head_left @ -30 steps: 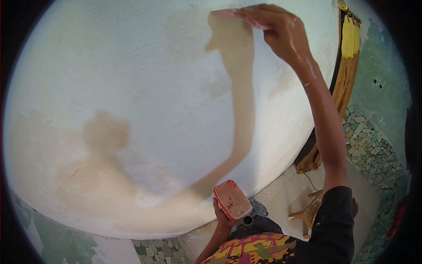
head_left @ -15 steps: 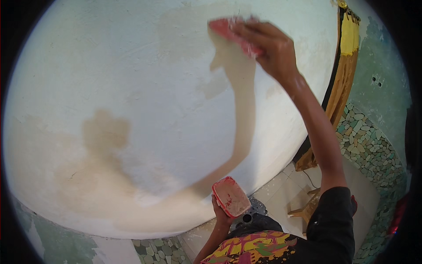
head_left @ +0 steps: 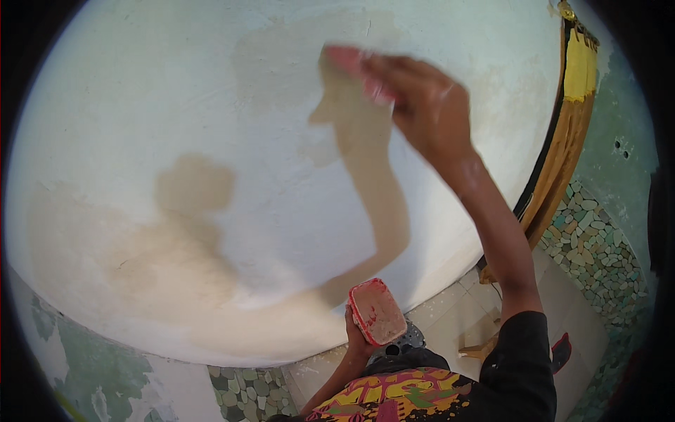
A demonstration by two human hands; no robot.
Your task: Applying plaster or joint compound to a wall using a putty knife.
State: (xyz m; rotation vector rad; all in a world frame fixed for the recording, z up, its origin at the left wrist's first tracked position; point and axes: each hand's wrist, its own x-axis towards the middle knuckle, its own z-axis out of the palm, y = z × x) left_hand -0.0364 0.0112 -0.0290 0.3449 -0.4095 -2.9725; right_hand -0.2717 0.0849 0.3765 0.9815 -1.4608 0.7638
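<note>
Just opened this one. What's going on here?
A person's right grip holds a flat reddish tool up at a pale wall; its blurred tip is at or near the surface, and contact is hard to confirm. Their left grip holds a red-rimmed tub of pale pinkish paste lower down, near the body. The raised arm's shadow falls across the wall.

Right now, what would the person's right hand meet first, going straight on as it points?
The right hand would probably meet the broad whitish wall, its flat reddish tool leading; whether that already touches is unclear.
</note>
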